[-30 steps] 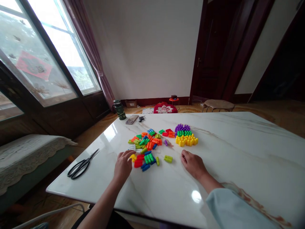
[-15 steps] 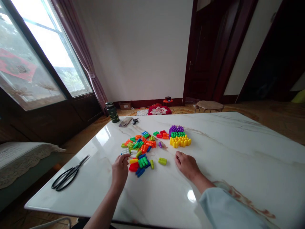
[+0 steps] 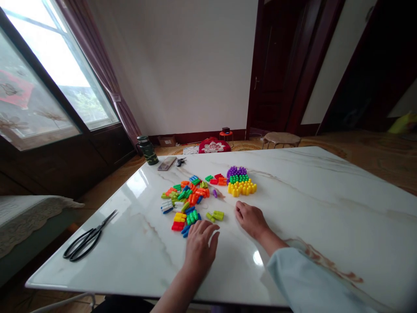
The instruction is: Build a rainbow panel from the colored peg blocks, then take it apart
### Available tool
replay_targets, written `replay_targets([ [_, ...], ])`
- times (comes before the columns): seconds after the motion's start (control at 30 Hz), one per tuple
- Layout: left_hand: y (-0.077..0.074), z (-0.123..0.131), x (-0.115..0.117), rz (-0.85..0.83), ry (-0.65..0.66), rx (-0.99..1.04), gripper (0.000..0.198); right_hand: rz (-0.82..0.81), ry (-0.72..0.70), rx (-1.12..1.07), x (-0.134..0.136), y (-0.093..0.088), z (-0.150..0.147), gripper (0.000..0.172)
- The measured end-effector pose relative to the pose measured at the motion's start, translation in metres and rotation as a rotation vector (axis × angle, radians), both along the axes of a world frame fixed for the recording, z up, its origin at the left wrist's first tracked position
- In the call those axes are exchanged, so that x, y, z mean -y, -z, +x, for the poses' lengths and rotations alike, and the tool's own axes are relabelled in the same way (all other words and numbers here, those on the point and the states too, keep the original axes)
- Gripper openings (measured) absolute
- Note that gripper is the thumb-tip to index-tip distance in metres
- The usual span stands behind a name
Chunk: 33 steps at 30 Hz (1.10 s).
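My left hand is over the near edge of a loose pile of bullet-shaped plastic toy blocks, fingers curved and thumb apart, with nothing visible in it. Just beyond its fingertips lie lime-green blocks. Green blocks, yellow ones and red ones are close by on its left. My right hand rests on the table with its fingers curled closed; whatever may be inside is hidden. Beyond it, upright yellow blocks, green ones and purple ones stand grouped in rows.
Black-handled scissors lie on the left of the marble-patterned table. At the far left edge are a camouflage flask, a phone and keys. A round stool stands behind the table.
My left hand has moved right and nearer, from the pile's left side to its near edge, and its fingers have spread. A lime-green block now lies against another. My right hand stays closed.
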<state>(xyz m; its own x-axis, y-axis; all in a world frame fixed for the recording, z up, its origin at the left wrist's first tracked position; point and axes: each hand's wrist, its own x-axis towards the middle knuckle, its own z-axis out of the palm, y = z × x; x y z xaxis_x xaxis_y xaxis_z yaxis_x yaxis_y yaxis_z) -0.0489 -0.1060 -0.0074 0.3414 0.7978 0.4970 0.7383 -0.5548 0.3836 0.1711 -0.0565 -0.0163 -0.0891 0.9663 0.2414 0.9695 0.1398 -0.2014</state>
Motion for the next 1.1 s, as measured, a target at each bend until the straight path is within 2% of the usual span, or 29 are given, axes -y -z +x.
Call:
replay_targets([
  [0.13,-0.012,-0.037,-0.017,0.101,-0.272,-0.007,0.022,0.004,-0.002,0.001,0.000,-0.001,-0.001,0.013],
  [0.2,-0.015,-0.059,-0.028,0.069,-0.370,-0.052,0.031,0.006,-0.002,0.001,0.000,-0.002,-0.001,0.013],
  [0.33,-0.014,-0.085,-0.047,-0.129,-0.280,-0.173,0.034,0.018,0.001,-0.009,0.000,0.000,0.000,0.013],
  [0.47,-0.010,-0.085,-0.058,-0.233,-0.358,-0.131,0.028,0.036,-0.008,-0.008,-0.001,0.002,0.001,0.013],
  [0.53,-0.009,-0.078,-0.061,-0.181,-0.412,-0.043,0.027,0.038,-0.008,-0.006,-0.002,0.003,0.000,0.012],
  [0.6,-0.008,-0.064,-0.063,-0.056,-0.424,0.109,0.025,0.033,-0.004,-0.006,-0.002,0.003,0.000,0.013],
  [0.7,-0.006,-0.023,-0.060,0.054,-0.293,0.335,0.022,0.030,-0.022,-0.045,0.000,0.001,0.000,0.019],
  [0.8,0.001,0.029,-0.052,-0.083,-0.034,0.381,0.023,0.039,-0.105,-0.128,0.003,-0.003,0.003,0.030],
  [0.9,0.011,0.067,-0.048,-0.160,0.063,0.396,0.024,0.055,-0.156,-0.197,0.004,-0.002,0.004,0.028],
  [1.0,0.018,0.080,-0.051,-0.224,0.084,0.382,0.026,0.062,-0.139,-0.241,0.000,0.003,0.004,0.023],
  [1.1,0.019,0.079,-0.055,-0.258,0.074,0.361,0.026,0.081,-0.170,-0.317,-0.005,0.009,0.006,0.016],
])
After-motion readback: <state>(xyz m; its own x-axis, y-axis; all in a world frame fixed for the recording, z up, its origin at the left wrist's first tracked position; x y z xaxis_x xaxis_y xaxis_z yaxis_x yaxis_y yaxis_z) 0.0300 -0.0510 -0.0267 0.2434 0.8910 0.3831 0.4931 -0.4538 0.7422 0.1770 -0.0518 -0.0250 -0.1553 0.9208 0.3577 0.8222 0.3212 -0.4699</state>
